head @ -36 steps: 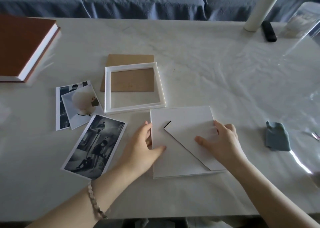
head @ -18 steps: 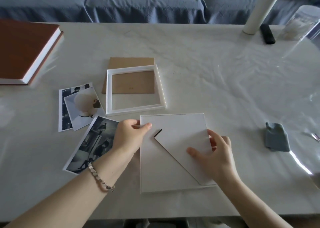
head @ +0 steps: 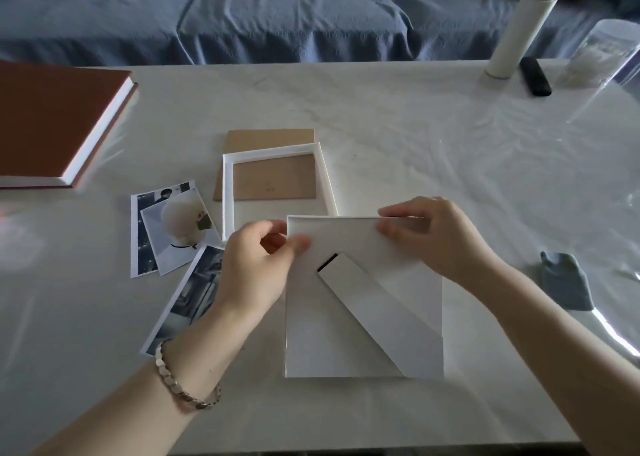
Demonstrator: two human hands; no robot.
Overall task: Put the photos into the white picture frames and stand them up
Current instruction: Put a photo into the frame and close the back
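Note:
A white picture frame lies face down in front of me, its backing board and diagonal stand flap facing up. My left hand pinches the frame's top left corner. My right hand pinches its top edge near the right corner. A second white frame, empty, lies behind it over a brown backing board. Two overlapping photos lie to the left. A third black-and-white photo lies partly under my left wrist.
A brown hardcover book rests at the far left. A white bottle, a black remote and a clear container stand at the back right. A grey cloth lies to the right. A blue sofa runs behind the table.
The face-down frame has been turned and drawn nearer to me. Both hands have moved from its sides up to its top edge and now pinch it.

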